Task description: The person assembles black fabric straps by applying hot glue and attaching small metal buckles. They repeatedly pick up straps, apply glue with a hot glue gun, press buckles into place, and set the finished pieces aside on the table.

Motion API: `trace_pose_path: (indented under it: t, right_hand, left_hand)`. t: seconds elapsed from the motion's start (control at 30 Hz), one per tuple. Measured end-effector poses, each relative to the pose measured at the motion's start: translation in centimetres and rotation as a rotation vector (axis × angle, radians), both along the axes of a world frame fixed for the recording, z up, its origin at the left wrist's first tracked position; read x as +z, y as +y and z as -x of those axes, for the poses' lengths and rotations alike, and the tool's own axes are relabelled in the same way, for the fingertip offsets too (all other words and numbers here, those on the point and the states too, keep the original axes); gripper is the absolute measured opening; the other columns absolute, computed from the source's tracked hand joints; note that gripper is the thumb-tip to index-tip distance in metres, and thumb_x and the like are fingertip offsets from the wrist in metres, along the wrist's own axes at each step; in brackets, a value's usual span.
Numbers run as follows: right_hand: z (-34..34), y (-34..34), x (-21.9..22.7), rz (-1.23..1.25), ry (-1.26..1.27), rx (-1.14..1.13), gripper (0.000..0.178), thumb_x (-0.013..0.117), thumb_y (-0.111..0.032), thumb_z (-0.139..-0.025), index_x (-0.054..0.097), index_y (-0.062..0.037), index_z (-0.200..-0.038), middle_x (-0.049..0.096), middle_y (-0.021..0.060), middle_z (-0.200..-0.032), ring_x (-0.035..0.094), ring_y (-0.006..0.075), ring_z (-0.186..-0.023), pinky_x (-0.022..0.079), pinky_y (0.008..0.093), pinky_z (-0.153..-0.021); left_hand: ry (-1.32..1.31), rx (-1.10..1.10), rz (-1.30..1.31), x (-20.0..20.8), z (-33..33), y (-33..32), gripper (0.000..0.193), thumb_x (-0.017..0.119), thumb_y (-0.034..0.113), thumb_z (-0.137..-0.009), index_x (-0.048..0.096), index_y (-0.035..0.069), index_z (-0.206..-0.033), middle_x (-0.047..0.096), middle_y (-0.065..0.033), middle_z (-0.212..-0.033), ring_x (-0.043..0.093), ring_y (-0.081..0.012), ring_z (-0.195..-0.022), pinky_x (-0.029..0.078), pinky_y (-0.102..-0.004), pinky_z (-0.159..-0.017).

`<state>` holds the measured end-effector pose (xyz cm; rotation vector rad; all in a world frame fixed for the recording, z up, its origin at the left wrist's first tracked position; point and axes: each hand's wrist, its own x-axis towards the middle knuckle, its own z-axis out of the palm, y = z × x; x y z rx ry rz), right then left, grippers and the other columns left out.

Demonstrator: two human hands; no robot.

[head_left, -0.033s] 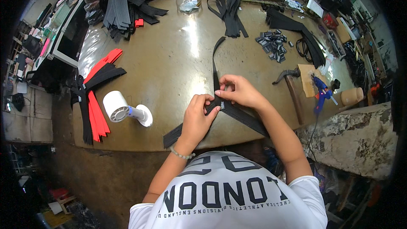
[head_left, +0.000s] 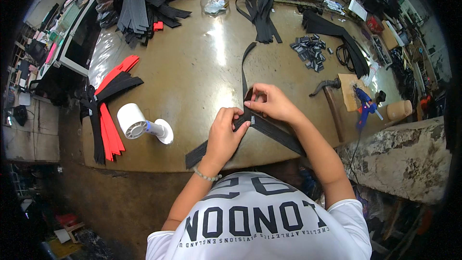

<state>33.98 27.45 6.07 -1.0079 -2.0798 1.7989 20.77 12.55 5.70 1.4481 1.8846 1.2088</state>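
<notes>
Both hands work at the middle of a bundle of black webbing straps (head_left: 278, 136) near the table's front edge. Its thick ends spread toward me to the left and right. A single narrow strap end (head_left: 244, 70) runs away from me and curls at its tip. My left hand (head_left: 225, 129) pinches the bundle just left of its centre. Beside it, my right hand (head_left: 273, 103) is closed with thumb and fingertips on the narrow strap where it meets the bundle. A small printed label (head_left: 252, 120) shows between the hands. The fingers partly hide the joint.
A white handheld fan (head_left: 144, 124) stands left, beside red and black straps (head_left: 109, 132). On the right lie small dark clips (head_left: 310, 52), a hammer (head_left: 334, 110) and a blue glue gun (head_left: 366, 105). Farther back are black straps (head_left: 265, 12) and a clear round container (head_left: 214, 6).
</notes>
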Motion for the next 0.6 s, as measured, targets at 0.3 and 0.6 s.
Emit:
trace_pose_path:
  t: [0.3,0.6]
  right_hand:
    - [1.2,0.7,-0.9,-0.371,-0.073,-0.046,0.021,0.077,-0.013,-0.078,0.067,-0.0012,-0.092,0.064,0.0114,-0.080,0.062,0.0202,-0.071,0.048,0.0314,-0.066]
    - [-4.6,-3.5,0.3,-1.131,0.121,0.254,0.025,0.068,-0.008,-0.079,0.069,-0.0052,-0.104,0.067,0.0069,-0.110,0.061,0.0272,-0.092,0.052,0.0371,-0.077]
  left_hand:
    - [0.298,-0.123,0.019,0.0,-0.1,-0.5,0.034,0.068,0.016,-0.089,0.065,0.006,-0.122,0.054,-0.0120,-0.095,0.057,-0.0283,-0.088,0.049,-0.0388,-0.079]
    - [0.348,-0.124,-0.056,-0.4,-0.2,-0.4,0.034,0.066,0.014,-0.091,0.065,0.004,-0.124,0.055,-0.0139,-0.093,0.057,-0.0304,-0.086,0.048,-0.0399,-0.078]
